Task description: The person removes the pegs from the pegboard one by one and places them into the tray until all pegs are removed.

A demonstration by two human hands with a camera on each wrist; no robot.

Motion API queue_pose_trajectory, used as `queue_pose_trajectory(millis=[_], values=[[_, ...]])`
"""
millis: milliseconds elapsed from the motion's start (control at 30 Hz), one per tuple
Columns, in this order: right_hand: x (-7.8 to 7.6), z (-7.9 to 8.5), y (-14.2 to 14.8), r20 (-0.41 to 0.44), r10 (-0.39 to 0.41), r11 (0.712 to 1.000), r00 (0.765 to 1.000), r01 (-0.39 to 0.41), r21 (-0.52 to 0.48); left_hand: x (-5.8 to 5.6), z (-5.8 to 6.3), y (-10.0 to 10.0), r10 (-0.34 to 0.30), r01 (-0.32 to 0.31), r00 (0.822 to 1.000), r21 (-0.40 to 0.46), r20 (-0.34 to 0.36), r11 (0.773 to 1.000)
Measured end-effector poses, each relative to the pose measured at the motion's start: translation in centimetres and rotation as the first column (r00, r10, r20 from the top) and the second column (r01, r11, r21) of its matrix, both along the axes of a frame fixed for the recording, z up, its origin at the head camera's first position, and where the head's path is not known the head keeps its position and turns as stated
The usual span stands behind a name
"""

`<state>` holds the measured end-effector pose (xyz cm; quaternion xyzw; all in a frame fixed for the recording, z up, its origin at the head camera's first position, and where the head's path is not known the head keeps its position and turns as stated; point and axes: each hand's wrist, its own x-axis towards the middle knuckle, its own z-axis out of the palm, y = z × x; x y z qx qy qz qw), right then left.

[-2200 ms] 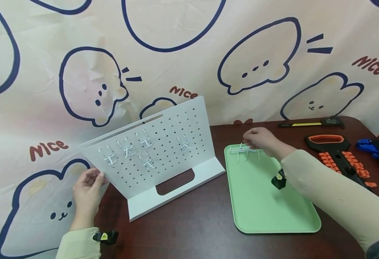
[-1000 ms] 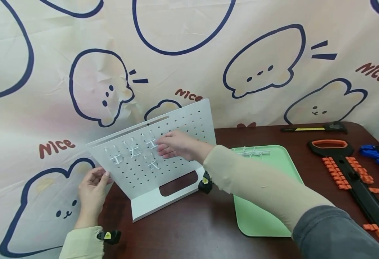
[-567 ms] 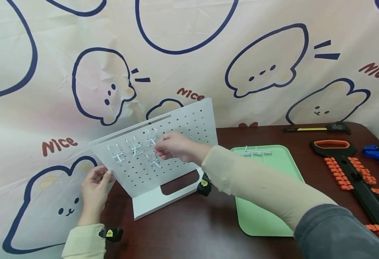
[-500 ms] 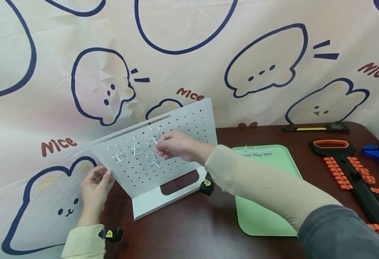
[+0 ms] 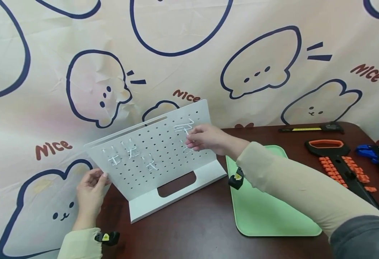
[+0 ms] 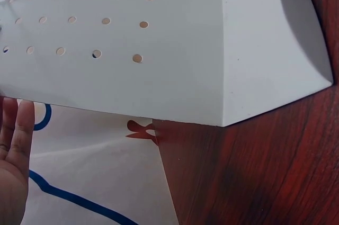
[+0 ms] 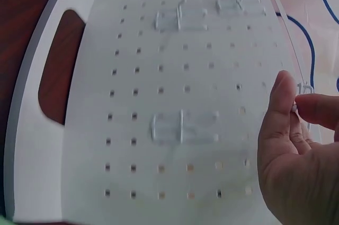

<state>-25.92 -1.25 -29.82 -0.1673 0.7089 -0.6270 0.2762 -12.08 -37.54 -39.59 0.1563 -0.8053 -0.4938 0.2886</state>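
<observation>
A white pegboard stand (image 5: 144, 207) leans upright on the table. My left hand (image 5: 89, 199) holds its left edge between thumb and fingers; in the left wrist view only some fingers (image 6: 18, 135) show at that edge. Thumb and index finger of my right hand (image 5: 212, 139) pinch a white wire hook (image 5: 183, 126) in front of the board's upper right. In the right wrist view, my fingers hide most of this hook. Three more wire hooks hang on the board's left half, one of them low (image 5: 151, 165). Another hook (image 7: 181, 127) hangs at the right, partly behind my right hand in the head view.
A green tray (image 5: 273, 212) lies right of the board, its upper part hidden under my right forearm. Farther right are a black-and-yellow tool (image 5: 306, 128), a black tool with orange pieces (image 5: 344, 165) and a blue-and-black tool (image 5: 374, 153). A patterned cloth hangs behind the table.
My right hand came from the tray to the board, took the upper middle hook out of its place and carried it to the upper right. My left hand keeps its hold.
</observation>
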Motion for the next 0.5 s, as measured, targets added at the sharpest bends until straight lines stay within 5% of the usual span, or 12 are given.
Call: queue_pose_trajectory(millis=[500], values=[[-2.3,-1.2,8.9,-0.096,-0.099,0.984,0.990,0.112,0.136,0.1,-0.2,0.3,0.006,-0.006,0.999,-0.006,-0.039,1.000]])
